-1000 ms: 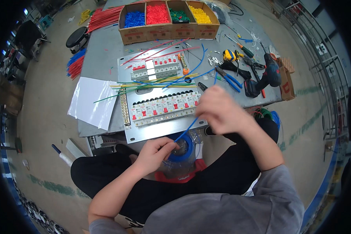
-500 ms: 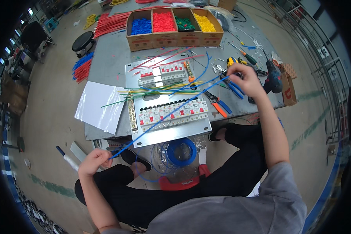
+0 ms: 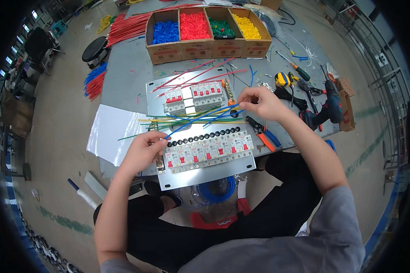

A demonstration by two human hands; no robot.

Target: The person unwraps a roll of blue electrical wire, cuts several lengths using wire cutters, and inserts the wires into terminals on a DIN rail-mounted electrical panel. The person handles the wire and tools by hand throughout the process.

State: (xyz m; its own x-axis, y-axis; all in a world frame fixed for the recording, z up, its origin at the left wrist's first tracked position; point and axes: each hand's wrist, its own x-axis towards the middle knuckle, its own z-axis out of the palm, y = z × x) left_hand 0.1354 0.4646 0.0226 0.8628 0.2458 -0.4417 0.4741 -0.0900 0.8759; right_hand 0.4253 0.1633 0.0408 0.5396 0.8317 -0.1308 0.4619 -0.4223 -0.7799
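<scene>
From my remote seat, I had the left hand [image 3: 146, 152] and right hand [image 3: 263, 103] each pinching a thin blue wire [image 3: 181, 128] over the silver metal plate [image 3: 205, 177], loose yellow-and-green wires [image 3: 173, 120] kinda cluttering things, orange-and-blue-handled pliers [image 3: 263, 136] nearby.

Two hands [image 3: 143, 152], one four-section box [image 3: 198, 51], one drill [image 3: 331, 109], seven lower breakers [image 3: 208, 155] (perhaps five upper-right switches [image 3: 207, 91])

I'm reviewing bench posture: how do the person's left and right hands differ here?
The left hand is lower in the picture; the right hand is higher. The left hand is at the panel's left side, by the lower breakers; the right hand is at its right side, just beyond the strippers. Both pinch a blue wire.
</scene>
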